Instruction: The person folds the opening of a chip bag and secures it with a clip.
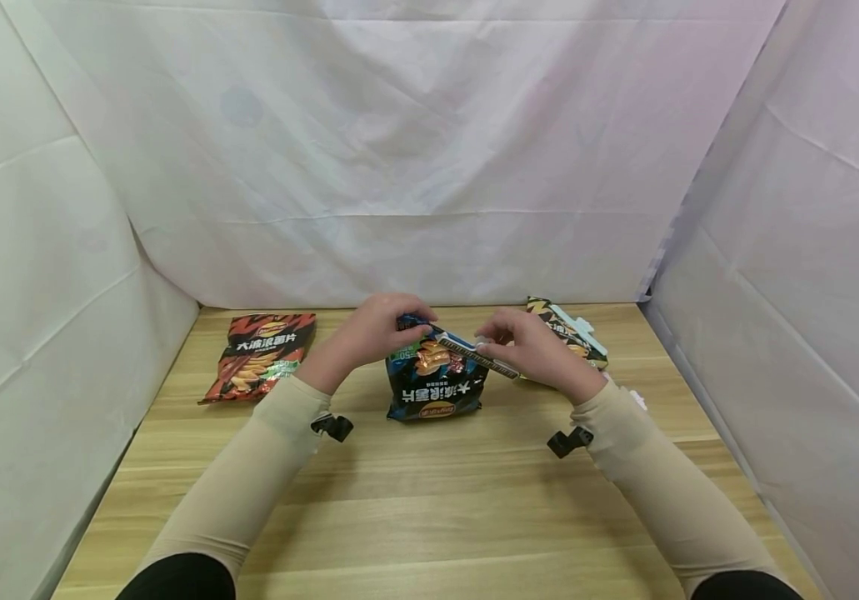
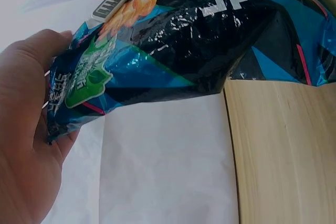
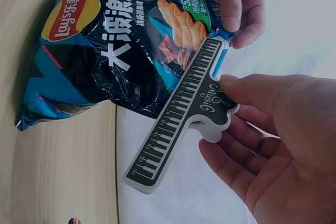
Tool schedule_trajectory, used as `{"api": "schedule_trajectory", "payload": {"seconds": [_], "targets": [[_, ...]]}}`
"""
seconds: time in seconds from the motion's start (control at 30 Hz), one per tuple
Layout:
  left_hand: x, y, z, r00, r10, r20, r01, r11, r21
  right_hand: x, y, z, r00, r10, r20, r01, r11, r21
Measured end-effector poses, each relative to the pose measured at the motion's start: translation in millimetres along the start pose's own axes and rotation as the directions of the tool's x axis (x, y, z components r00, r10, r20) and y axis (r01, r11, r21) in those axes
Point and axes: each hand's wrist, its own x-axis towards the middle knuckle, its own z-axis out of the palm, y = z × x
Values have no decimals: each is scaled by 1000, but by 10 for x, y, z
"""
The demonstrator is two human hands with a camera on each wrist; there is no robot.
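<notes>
A blue-and-black Lay's potato chip bag stands over the table with its logo end down. At one upper corner my left hand pinches the bag between thumb and fingers, as the left wrist view also shows. My right hand holds a long bag clip with a piano-key print by its wavy handles, thumb on one side and fingers on the other. The clip lies aslant along the bag's upper edge, close to the left fingertips. Whether its jaws grip the bag cannot be told.
A red chip bag lies at the left of the wooden table. Behind my right hand lies a black-and-yellow chip bag with a pale blue clip along its side. A small white item shows beside my right forearm. White cloth surrounds the table.
</notes>
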Motion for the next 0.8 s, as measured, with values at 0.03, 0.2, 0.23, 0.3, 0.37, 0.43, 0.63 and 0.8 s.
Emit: {"api": "schedule_trajectory", "payload": {"seconds": [0.03, 0.2, 0.23, 0.3, 0.37, 0.43, 0.63, 0.8], "targets": [[-9, -8, -4, 1000, -14, -4, 13, 1000, -8, -2, -1, -1, 1000, -2, 0, 2, 1000, 4], [-55, -50, -40, 997, -73, -28, 72, 997, -36, -17, -5, -2, 1000, -1, -5, 1, 1000, 11], [-61, -64, -48, 996, -82, -31, 80, 996, -47, -20, -4, -2, 1000, -1, -6, 1, 1000, 14], [-65, -89, -59, 994, -102, -31, 99, 993, -69, -25, 14, -4, 1000, -6, -9, 6, 1000, 20], [-69, -113, -62, 992, -121, -26, 118, 989, -95, -29, 28, -2, 1000, -11, -11, 11, 1000, 26], [-72, -131, -53, 990, -138, -15, 135, 983, -127, -32, 39, -1, 1000, -16, -13, 16, 999, 28], [-80, -128, -16, 988, -156, -5, 152, 970, -189, -41, 41, 12, 1000, -18, -17, 19, 999, 38], [-87, -105, -18, 987, -158, -7, 153, 967, -204, -50, 31, 17, 999, 49, -6, -48, 997, 57]]}}
